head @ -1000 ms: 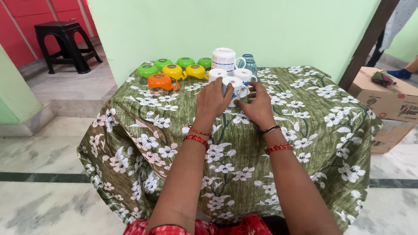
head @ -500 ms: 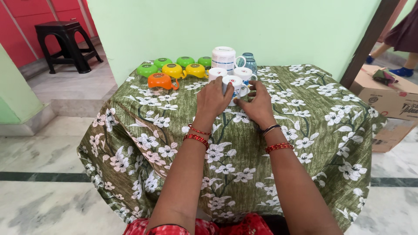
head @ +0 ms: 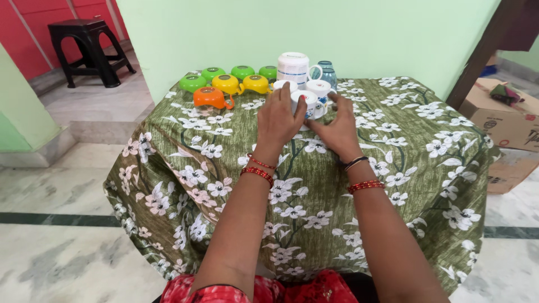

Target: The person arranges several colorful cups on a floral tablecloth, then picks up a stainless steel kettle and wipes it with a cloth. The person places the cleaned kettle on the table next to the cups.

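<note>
fingers of both hands — left hand (head: 279, 116), right hand (head: 338, 128) — wrap the white mug (head: 307, 103) on the floral tablecloth (head: 393, 146).

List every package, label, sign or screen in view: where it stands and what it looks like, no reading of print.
Cardboard box: on the floor right of the table, brown, rectangular, dark print on its side, a folded cloth on top.
Flattened cardboard: on the floor below that box, brown, with dark print.
Tall white mug: at the table's far edge, cylindrical, a band of small print around it.
No signs or screens.

Bright, even daylight; sharp focus
</note>
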